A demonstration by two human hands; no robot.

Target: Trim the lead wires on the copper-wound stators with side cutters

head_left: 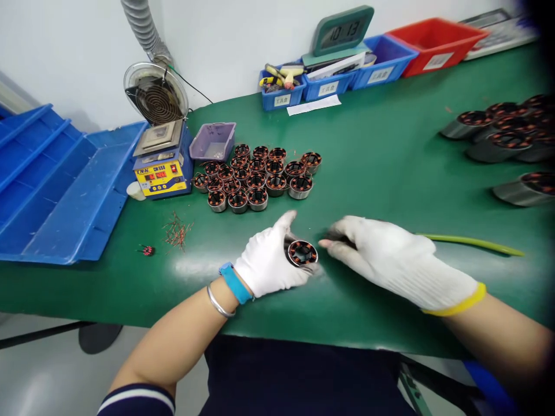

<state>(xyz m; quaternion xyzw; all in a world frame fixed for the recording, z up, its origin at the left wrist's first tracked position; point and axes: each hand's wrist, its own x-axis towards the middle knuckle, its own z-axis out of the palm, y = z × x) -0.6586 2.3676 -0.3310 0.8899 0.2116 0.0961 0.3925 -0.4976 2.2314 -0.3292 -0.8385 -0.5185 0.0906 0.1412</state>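
Note:
My left hand (271, 257), in a white glove, is closed round a motor stator (302, 253), a metal ring with copper windings inside. The stator's open end faces up toward me. A short way to the right is my right hand (381, 251), also gloved, its bent fingers smeared by motion. Whether anything is between those fingers cannot be made out. Behind the right wrist lies a long green strip or handle (477, 242), partly hidden by the hand. Several more stators (257, 173) stand in a cluster beyond my left hand.
Further stators (498, 144) stand at the right. Copper wire scraps (177, 232) and a small wound part (148, 251) lie left. Behind are a yellow-fronted solder pot (162, 179), a purple tray (213, 141), blue tool bins (327, 89), a red bin (437, 43) and a clock (342, 30). Blue trays (91, 202) stand far left.

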